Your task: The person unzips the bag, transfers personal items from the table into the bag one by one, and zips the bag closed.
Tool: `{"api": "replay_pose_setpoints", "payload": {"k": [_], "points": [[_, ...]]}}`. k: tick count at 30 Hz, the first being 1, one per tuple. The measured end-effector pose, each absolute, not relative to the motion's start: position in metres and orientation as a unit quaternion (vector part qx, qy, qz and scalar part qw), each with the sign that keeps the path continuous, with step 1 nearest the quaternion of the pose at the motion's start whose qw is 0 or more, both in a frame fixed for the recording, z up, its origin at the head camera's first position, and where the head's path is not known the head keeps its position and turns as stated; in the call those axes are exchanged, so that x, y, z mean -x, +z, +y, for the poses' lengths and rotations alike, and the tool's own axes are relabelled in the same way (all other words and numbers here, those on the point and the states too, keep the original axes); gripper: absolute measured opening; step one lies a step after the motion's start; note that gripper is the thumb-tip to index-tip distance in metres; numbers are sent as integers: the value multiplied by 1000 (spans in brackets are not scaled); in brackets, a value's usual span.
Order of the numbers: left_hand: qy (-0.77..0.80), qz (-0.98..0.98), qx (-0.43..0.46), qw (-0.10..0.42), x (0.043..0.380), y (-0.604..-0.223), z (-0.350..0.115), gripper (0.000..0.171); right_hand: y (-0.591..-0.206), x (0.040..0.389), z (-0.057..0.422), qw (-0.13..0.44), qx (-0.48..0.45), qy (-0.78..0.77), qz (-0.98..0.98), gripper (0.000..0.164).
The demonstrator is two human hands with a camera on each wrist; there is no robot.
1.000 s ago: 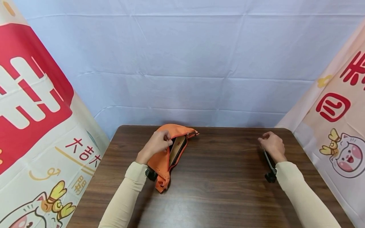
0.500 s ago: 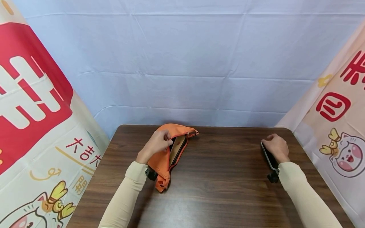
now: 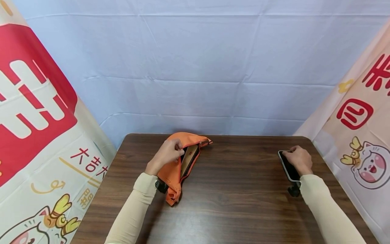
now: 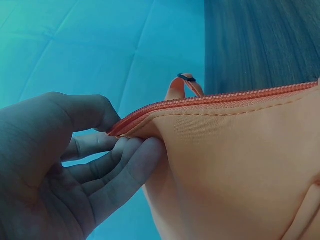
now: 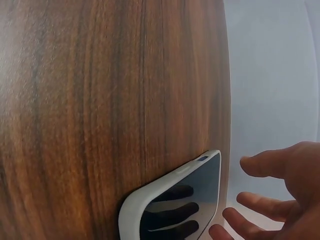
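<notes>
An orange zip bag [image 3: 171, 174] lies at the left of the table, its long zipped mouth gaping so a tan lining shows. My left hand [image 3: 167, 151] pinches the edge of that mouth; in the left wrist view, thumb and fingers hold one end of the red zipper [image 4: 225, 97]. Toward the right of the table a phone [image 3: 286, 164] with a pale case lies dark screen up. Over it hovers my right hand [image 3: 300, 160], covering part of it in the head view. The right wrist view shows its fingers [image 5: 260, 205] spread apart, mirrored in the phone's screen [image 5: 185, 200].
The brown wooden table [image 3: 237, 189] ends at a pale cloth backdrop [image 3: 195, 67]. Printed cloths hang on the left [image 3: 39, 112] and right [image 3: 362, 135]. A black wrist camera [image 3: 161, 186] sits under the left wrist.
My right hand has let go of the phone and shifted right. The phone has gone from edge-on to lying flat, with more of its screen showing. The left hand and bag have stayed put.
</notes>
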State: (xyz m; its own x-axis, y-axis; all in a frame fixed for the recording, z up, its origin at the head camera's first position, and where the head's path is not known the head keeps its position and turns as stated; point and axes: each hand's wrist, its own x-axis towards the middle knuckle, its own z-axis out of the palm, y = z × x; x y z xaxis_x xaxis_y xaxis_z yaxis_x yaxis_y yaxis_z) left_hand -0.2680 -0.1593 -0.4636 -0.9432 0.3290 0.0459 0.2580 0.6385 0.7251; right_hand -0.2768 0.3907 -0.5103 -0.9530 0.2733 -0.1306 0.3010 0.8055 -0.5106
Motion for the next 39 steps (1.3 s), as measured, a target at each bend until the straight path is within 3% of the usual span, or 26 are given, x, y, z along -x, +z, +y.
{"api": "replay_pose_setpoints", "payload": {"k": [18,27,39], "points": [[397,902,-162,46,268,-465,-159,9,-515,272,399,64,-167,-280,943,77],[389,906,-161,36,268,-467,-159,9,-513,273,398,111,-203,-278,932,85],[390,906,-161,38,269,-468,-158,8,-518,272,401,117,-211,-280,929,83]]}}
